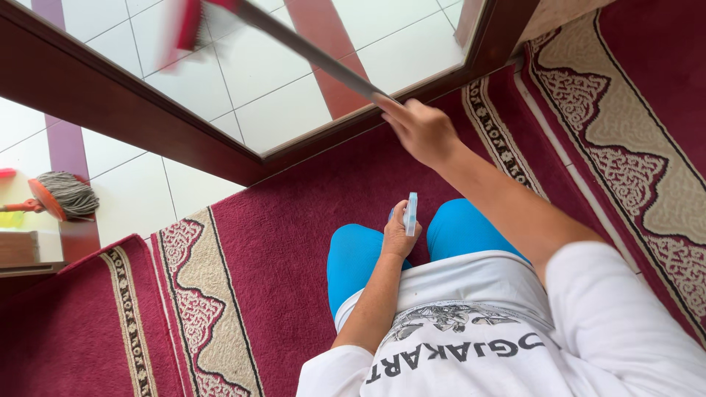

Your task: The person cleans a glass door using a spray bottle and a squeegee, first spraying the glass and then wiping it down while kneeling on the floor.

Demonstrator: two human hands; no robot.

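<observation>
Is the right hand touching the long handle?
Touching. The head view shows the right hand closed round the lower end of the long handle, with no gap between them.

floor: red patterned carpet [294, 220] | white tiles [132, 191] (daylit) | dark wooden door frame [110, 110]

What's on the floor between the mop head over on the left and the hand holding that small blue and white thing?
In the head view, only red patterned carpet and white tile lie between the mop head and the left hand.
</observation>
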